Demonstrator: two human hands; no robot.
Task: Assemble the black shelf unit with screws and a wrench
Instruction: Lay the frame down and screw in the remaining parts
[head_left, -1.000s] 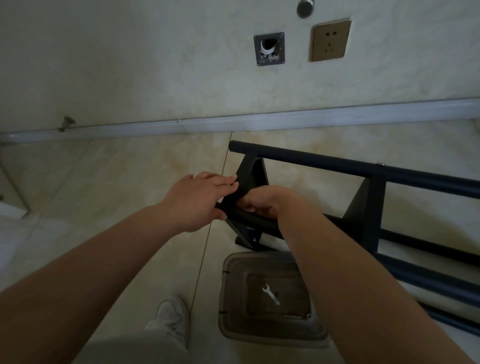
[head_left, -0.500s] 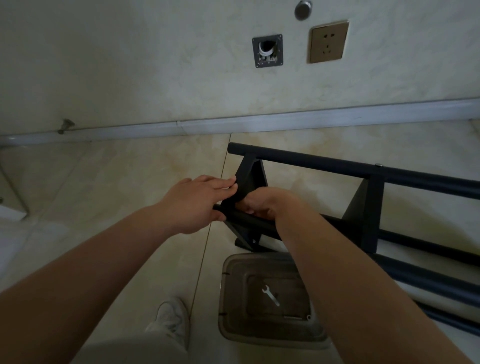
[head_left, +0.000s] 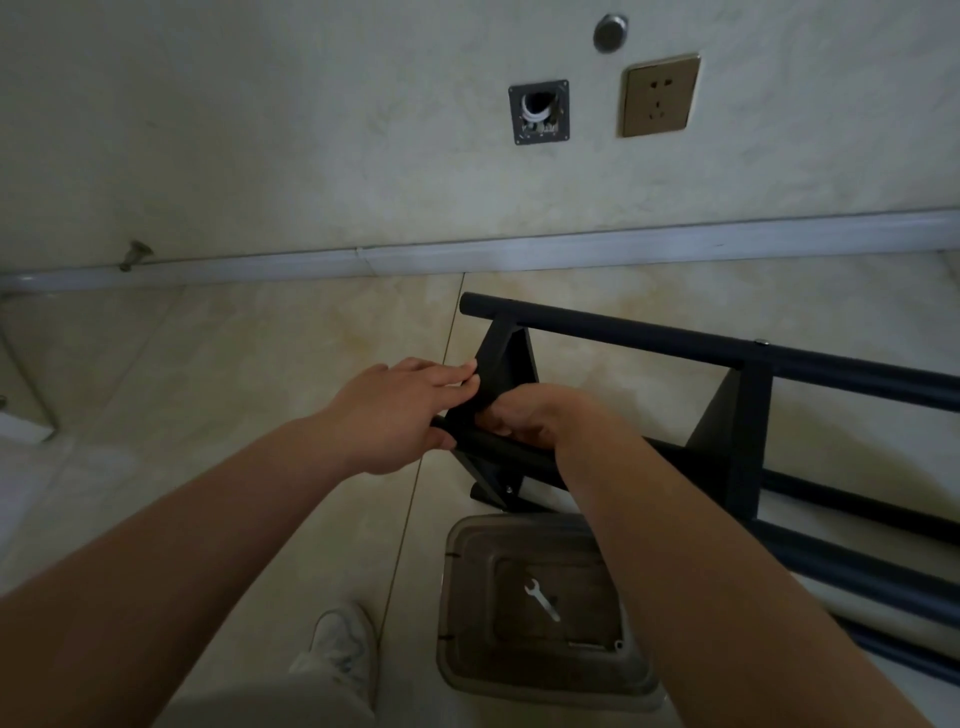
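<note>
Both hands meet at the black shelf frame (head_left: 623, 338): left hand (head_left: 395, 415) presses straight fingers on its bracket, right hand (head_left: 535, 418) curls round the tube, fingertips hidden; wrench (head_left: 542, 600) lies below the frame in a tub (head_left: 467, 551)

The matte black metal shelf frame (head_left: 623, 338) lies on a glossy beige marbled tile floor (head_left: 260, 364). A small silver metal wrench (head_left: 542, 600) sits in a translucent grey-brown plastic box (head_left: 467, 597). The mottled cream wall (head_left: 311, 130) carries a brass-gold socket plate (head_left: 658, 95) above a pale grey baseboard (head_left: 623, 239).
</note>
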